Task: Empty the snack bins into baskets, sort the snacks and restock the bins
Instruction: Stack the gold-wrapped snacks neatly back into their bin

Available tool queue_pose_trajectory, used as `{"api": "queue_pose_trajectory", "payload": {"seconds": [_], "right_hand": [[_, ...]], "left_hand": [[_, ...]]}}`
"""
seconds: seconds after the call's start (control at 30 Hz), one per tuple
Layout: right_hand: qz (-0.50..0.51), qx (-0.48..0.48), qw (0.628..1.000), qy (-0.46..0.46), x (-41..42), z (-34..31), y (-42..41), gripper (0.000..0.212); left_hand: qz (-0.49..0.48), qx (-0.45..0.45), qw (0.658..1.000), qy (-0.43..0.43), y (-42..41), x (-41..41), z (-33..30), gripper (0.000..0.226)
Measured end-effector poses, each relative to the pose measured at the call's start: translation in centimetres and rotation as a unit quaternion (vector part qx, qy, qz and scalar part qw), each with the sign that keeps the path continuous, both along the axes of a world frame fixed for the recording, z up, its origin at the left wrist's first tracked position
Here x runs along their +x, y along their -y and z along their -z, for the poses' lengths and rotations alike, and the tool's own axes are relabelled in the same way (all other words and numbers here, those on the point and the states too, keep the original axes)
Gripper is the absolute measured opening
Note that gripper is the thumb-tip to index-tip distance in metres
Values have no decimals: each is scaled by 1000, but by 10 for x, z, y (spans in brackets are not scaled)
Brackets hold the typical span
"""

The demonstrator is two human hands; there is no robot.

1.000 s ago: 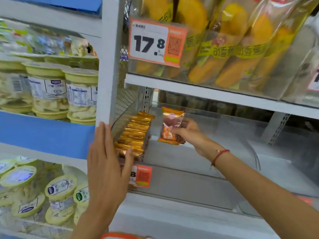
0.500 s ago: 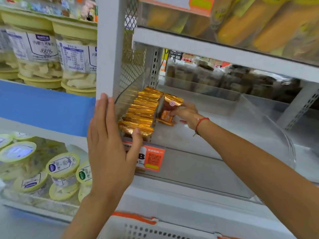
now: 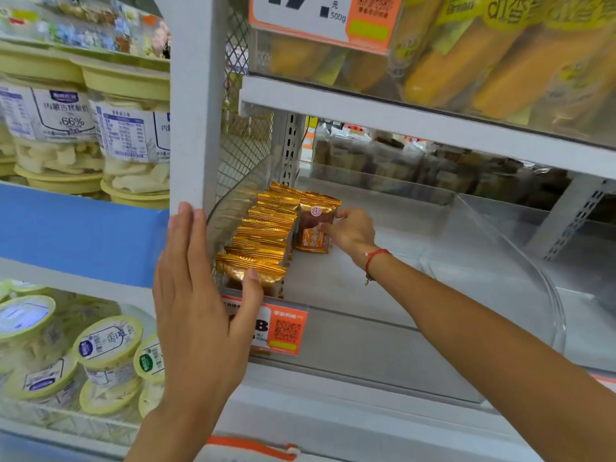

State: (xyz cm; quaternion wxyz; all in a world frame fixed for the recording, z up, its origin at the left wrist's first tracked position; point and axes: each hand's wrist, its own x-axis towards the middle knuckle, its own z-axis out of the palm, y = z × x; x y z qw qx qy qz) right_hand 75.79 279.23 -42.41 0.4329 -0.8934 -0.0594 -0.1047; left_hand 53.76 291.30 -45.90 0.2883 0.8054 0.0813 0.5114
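Left hand [image 3: 200, 301]: fingers straight, flat against the bin front, thumb on the front gold packet.
Right hand [image 3: 350, 230]: pinches an orange packet [image 3: 311, 230] upright beside the row.
Gold packets [image 3: 263, 238]: lined along the bin's [image 3: 493, 261] left wall.

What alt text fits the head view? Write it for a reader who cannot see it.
A person's right hand holds an orange snack packet upright beside a row of gold packets in a clear shelf bin. The left hand, fingers straight, steadies the row's front, its thumb on the front packet.
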Motion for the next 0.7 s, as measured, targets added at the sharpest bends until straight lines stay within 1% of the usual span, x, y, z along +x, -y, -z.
{"api": "queue_pose_trajectory", "payload": {"seconds": [0.03,0.13,0.23,0.33,0.4,0.5,0.6,0.7], "right_hand": [[0,14,1000,-15,1,0,1,23],[0,96,992,-78,6,-2,3,28],[-27,126,985,-114,4,-5,6,27],[-36,152,978,-137,0,-6,6,47],[-7,149,982,-119,2,-5,4,56],[23,120,991,-59,5,-4,0,58],[19,85,996,-27,5,-4,0,58],[12,31,999,11,4,-6,5,67]], "left_hand": [[0,0,1000,-1,0,0,0,72],[-1,-5,1000,-10,0,-1,0,73],[1,-7,1000,-16,-1,-2,0,73],[1,-5,1000,-22,-1,-2,0,73],[-2,-4,1000,-26,-2,-2,0,74],[-3,-2,1000,-29,-2,-2,0,74],[0,0,1000,-27,-3,-2,1,74],[2,0,1000,-26,-3,-2,2,74]]}}
